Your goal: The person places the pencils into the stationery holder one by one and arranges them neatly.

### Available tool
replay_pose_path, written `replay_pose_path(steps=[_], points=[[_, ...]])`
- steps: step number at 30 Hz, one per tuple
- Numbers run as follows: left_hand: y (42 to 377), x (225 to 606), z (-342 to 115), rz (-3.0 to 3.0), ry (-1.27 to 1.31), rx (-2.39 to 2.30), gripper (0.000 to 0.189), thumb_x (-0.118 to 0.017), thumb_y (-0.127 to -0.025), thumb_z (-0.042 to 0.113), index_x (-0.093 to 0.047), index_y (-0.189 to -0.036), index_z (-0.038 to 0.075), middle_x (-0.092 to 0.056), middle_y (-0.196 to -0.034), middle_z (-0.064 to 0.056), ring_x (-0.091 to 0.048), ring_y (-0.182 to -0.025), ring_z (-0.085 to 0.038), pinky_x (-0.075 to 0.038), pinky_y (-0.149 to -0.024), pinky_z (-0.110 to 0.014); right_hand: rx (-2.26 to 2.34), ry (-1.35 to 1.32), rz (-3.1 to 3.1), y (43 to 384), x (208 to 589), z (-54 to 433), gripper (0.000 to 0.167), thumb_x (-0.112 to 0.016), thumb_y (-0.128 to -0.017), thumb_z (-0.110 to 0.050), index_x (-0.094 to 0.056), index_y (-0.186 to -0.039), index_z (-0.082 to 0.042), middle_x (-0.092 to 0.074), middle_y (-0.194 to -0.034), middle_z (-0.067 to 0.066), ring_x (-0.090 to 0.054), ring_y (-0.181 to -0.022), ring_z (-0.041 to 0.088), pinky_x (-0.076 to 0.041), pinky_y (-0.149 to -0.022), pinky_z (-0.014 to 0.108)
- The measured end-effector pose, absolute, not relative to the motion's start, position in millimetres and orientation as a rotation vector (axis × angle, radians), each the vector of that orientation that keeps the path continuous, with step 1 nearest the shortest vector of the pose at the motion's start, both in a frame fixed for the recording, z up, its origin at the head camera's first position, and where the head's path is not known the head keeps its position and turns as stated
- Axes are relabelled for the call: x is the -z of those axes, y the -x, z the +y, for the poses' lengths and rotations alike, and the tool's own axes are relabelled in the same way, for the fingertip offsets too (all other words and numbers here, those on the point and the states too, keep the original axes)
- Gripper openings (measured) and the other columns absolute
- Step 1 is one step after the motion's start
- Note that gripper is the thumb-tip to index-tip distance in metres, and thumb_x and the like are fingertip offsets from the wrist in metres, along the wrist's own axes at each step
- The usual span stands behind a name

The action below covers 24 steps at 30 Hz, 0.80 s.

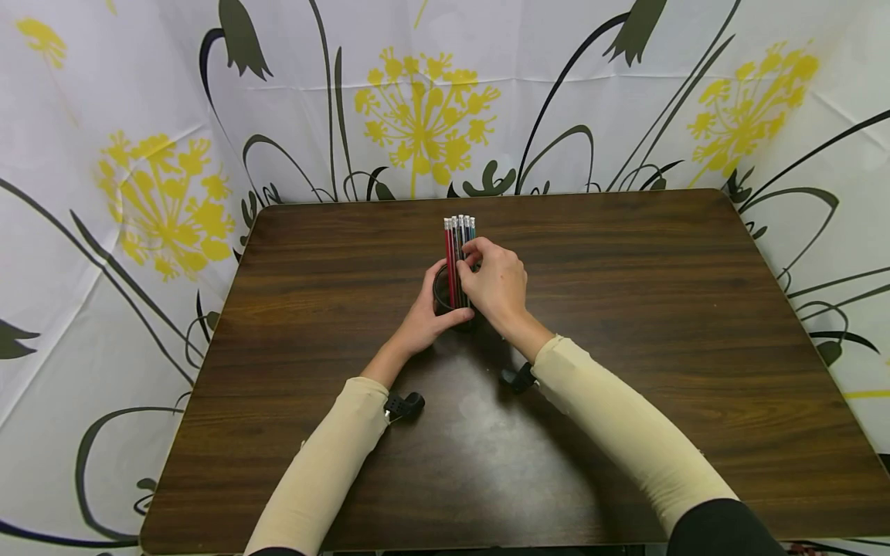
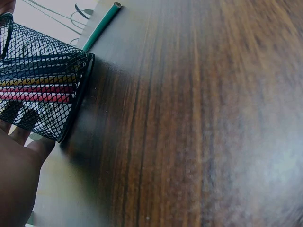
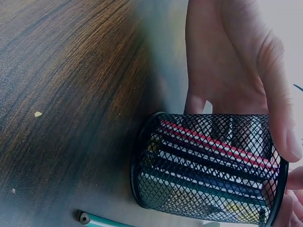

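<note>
Several pencils [image 1: 452, 243] stand upright in a black wire mesh cup [image 3: 208, 170], their eraser ends rising above its rim. They are red, dark and teal. My left hand [image 1: 424, 315] grips the cup, fingers and thumb wrapped round its side. At the cup's right, my right hand [image 1: 497, 282] pinches at the upper part of the pencils with thumb and index finger; which ones sit in the pinch is partly hidden. A green pencil [image 2: 102, 27] shows outside the cup, its flat end past the cup's base. I cannot tell whether it lies down or is held.
The cup stands on a dark wood-grain table [image 1: 334, 255]. Behind it hangs a white cloth [image 1: 292, 100] with a yellow and grey flower print. Small pale specks dot the tabletop in the right wrist view.
</note>
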<state>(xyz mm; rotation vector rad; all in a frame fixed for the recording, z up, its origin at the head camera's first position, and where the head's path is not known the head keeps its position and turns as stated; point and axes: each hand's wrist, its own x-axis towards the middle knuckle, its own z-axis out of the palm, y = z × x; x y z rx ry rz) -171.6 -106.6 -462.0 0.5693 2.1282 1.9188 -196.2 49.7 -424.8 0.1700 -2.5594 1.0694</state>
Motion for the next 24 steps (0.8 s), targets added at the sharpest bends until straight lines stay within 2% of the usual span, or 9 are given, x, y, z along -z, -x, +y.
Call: replay_pose_path(steps=[9, 14, 19, 24], points=[[172, 462, -107, 2.134, -0.556, -1.913, 0.087, -0.070, -0.089, 0.007, -0.012, -0.154, 0.013, -0.032, -0.150, -0.018, -0.039, -0.131, -0.037, -0.026, -0.110, -0.057, -1.129, -0.188, -2.497, 197, 424, 56, 0.013, -0.074, -0.086, -0.018, -0.072, -0.097, -0.013, -0.070, -0.078, -0.004, -0.058, -0.059, 0.012, -0.044, -0.056, 0.036], [172, 461, -106, 2.139, -0.524, -1.914, 0.088, -0.071, -0.088, 0.008, -0.013, -0.154, 0.014, -0.031, -0.151, -0.017, -0.038, -0.132, -0.036, -0.027, -0.110, -0.056, -1.223, -0.062, -2.374, 205, 425, 70, 0.014, -0.069, -0.090, -0.021, -0.071, -0.101, -0.012, -0.070, -0.079, -0.001, -0.056, -0.058, 0.014, -0.043, -0.056, 0.037], [171, 462, -106, 2.173, -0.500, -1.884, 0.090, -0.072, -0.088, 0.010, -0.013, -0.155, 0.014, -0.030, -0.152, -0.017, -0.036, -0.133, -0.034, -0.027, -0.110, -0.056, -1.287, 0.132, -2.444, 219, 442, 91, 0.016, -0.067, -0.091, -0.023, -0.071, -0.101, -0.012, -0.069, -0.081, 0.000, -0.059, -0.067, 0.018, -0.044, -0.065, 0.041], [171, 461, -106, 2.177, -0.498, -1.873, 0.090, -0.072, -0.087, 0.011, -0.012, -0.154, 0.014, -0.029, -0.152, -0.017, -0.036, -0.133, -0.034, -0.027, -0.110, -0.056, -1.294, 0.135, -2.676, 225, 468, 106, 0.023, -0.068, -0.091, -0.023, -0.071, -0.109, -0.009, -0.070, -0.086, 0.003, -0.062, -0.080, 0.022, -0.046, -0.071, 0.042]])
